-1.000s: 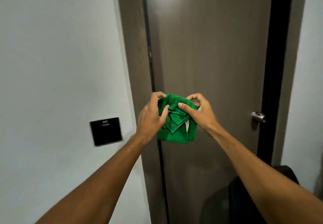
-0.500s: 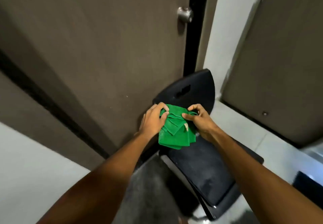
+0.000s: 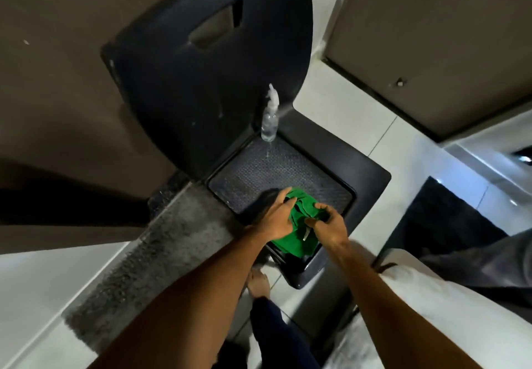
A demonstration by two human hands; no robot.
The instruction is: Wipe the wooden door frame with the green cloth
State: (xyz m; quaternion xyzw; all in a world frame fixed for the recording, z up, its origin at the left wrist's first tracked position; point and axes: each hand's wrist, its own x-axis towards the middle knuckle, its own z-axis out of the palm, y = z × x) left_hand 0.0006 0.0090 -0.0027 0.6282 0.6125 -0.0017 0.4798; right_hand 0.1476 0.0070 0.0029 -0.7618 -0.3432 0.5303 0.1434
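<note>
This looks like a home, in a hallway or entry by a door; a brown door (image 3: 72, 80) fills the left side, and a second brown panel (image 3: 431, 37) stands at the right; the floor (image 3: 331, 103) is pale glossy tile, with a grey shaggy mat (image 3: 161, 236) at the threshold; a black plastic chair (image 3: 201, 80) stands against the door, a clear spray bottle (image 3: 270, 118) on its seat; a bare foot (image 3: 259, 282) rests on the tile.

- My left hand (image 3: 275, 217) and right hand (image 3: 331, 224) held the cloth (image 3: 293, 237) between them, over the chair's (image 3: 371, 178) near seat edge.
- A spray bottle (image 3: 270, 119) stood on the seat's far side, against the backrest.
</note>
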